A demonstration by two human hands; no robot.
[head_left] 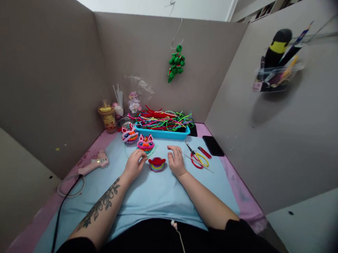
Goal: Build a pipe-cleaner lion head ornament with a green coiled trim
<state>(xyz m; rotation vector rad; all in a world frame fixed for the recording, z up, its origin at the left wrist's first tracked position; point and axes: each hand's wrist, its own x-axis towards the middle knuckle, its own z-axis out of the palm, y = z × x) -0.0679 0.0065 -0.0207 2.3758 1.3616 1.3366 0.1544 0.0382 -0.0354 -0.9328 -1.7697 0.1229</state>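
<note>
Between my hands, a small piece made of fuzzy pipe cleaners (pixel 157 164) lies on the light blue cloth, red on top with yellow, blue and purple bands beneath. My left hand (pixel 136 163) rests just left of it, fingers bent and thumb apart, fingertips close to its red end; whether they touch I cannot tell. To its right, my right hand (pixel 177 161) is half curled with fingers apart, holding nothing. Beyond my left hand sit two finished-looking pipe-cleaner animal heads, a pink-eared one (pixel 146 143) and another (pixel 129 134) farther left.
A blue tray (pixel 162 133) heaped with coloured pipe cleaners stands at the back. On the right lie scissors (pixel 198 159), a red cutter (pixel 204 152) and a black phone (pixel 213 145). A pink glue gun (pixel 95 163) with its cord and a lidded cup (pixel 108 118) are left.
</note>
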